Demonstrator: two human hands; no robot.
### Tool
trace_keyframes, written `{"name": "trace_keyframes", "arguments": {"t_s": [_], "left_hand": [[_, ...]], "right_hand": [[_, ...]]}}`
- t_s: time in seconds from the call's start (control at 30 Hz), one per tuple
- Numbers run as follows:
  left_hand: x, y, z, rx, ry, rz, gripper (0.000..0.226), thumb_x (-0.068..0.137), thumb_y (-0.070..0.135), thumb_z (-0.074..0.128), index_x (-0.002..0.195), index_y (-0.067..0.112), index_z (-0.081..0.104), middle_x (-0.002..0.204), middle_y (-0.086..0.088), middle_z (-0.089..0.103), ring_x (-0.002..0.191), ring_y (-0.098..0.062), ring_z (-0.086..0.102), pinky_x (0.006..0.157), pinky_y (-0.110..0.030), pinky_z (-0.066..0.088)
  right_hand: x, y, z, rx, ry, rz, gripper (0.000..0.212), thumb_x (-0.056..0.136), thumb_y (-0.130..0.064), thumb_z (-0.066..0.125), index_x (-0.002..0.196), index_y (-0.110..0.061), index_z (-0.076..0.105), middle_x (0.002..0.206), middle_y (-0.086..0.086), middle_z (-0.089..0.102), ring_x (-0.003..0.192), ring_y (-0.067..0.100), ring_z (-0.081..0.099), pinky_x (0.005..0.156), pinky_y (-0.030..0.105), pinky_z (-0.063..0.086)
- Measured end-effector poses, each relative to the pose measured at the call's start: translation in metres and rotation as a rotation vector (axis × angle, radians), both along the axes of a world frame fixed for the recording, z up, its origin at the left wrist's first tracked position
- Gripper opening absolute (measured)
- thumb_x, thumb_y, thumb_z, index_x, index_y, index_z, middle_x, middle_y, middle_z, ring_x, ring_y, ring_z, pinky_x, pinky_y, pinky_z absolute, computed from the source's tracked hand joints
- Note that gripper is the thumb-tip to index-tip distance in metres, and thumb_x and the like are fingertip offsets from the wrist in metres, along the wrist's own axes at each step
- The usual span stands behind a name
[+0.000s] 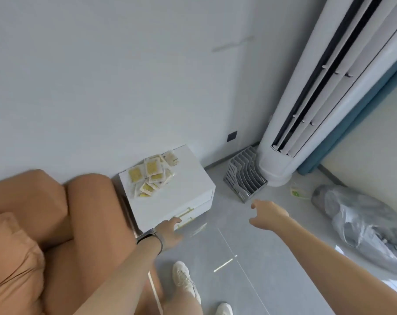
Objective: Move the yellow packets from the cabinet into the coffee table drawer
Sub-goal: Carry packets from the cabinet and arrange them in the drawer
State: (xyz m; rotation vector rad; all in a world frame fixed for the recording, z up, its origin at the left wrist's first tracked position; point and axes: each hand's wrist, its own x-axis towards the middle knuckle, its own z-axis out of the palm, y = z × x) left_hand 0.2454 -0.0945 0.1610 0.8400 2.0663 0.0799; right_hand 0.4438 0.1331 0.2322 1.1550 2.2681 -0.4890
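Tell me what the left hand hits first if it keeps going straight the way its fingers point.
The left hand points up and right at the white cabinet's lower drawer front, so it would likely meet the gold handle there first. Depth is unclear.

I am in a home living room. At lower left sits my tan sofa [33, 235], with a small white bedside-style cabinet [179, 201] just beside it at centre. A tall white floor-standing air conditioner [325, 98] fills the upper right, by a blue curtain [361, 105]. Grey floor tiles [261, 258] spread below.
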Motion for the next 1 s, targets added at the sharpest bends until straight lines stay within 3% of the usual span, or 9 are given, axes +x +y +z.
{"name": "trace_keyframes", "arguments": {"t_s": [0.2, 0.43, 0.63, 0.77, 1.0], "left_hand": [[-0.093, -0.004, -0.006, -0.013, -0.027, 0.179, 0.057, 0.095, 0.03, 0.046, 0.149, 0.029, 0.028, 0.14, -0.005, 0.046, 0.106, -0.02, 0.062, 0.092, -0.034, 0.051], [-0.193, -0.024, -0.027, -0.139, -0.047, 0.285, 0.059, 0.093, 0.034, 0.045, 0.149, 0.027, 0.028, 0.137, -0.005, 0.051, 0.101, -0.018, 0.064, 0.091, -0.035, 0.053], [-0.223, -0.005, -0.051, -0.183, -0.1, 0.285, 0.057, 0.094, 0.031, 0.042, 0.149, 0.029, 0.027, 0.14, -0.003, 0.048, 0.099, -0.016, 0.06, 0.091, -0.033, 0.051], [-0.232, 0.018, -0.085, -0.133, -0.171, 0.373, 0.056, 0.093, 0.025, 0.043, 0.148, 0.028, 0.03, 0.145, -0.004, 0.042, 0.116, -0.017, 0.056, 0.097, -0.034, 0.048], [-0.256, 0.061, -0.155, -0.036, -0.247, 0.499, 0.051, 0.097, 0.023, 0.044, 0.147, 0.023, 0.033, 0.143, -0.005, 0.045, 0.125, -0.019, 0.05, 0.101, -0.028, 0.042]], "right_hand": [[-0.14, 0.015, -0.02, -0.036, 0.029, 0.153, 0.053, 0.089, -0.028, 0.053, 0.141, -0.026, 0.042, 0.129, -0.002, 0.056, 0.106, 0.019, 0.057, 0.071, 0.028, 0.046], [-0.255, 0.034, -0.047, -0.073, 0.016, 0.214, 0.05, 0.09, -0.031, 0.052, 0.139, -0.026, 0.042, 0.131, -0.002, 0.055, 0.112, 0.019, 0.057, 0.083, 0.031, 0.051], [-0.303, 0.044, -0.084, -0.15, -0.031, 0.244, 0.049, 0.088, -0.031, 0.052, 0.136, -0.026, 0.044, 0.126, -0.004, 0.057, 0.111, 0.017, 0.057, 0.08, 0.029, 0.05], [-0.331, 0.051, -0.122, -0.19, -0.062, 0.27, 0.047, 0.088, -0.029, 0.052, 0.134, -0.025, 0.045, 0.123, -0.005, 0.058, 0.112, 0.016, 0.056, 0.077, 0.027, 0.047], [-0.378, 0.055, -0.207, -0.247, -0.062, 0.27, 0.047, 0.09, -0.023, 0.051, 0.136, -0.023, 0.044, 0.12, -0.003, 0.06, 0.112, 0.016, 0.055, 0.081, 0.03, 0.05]]}}
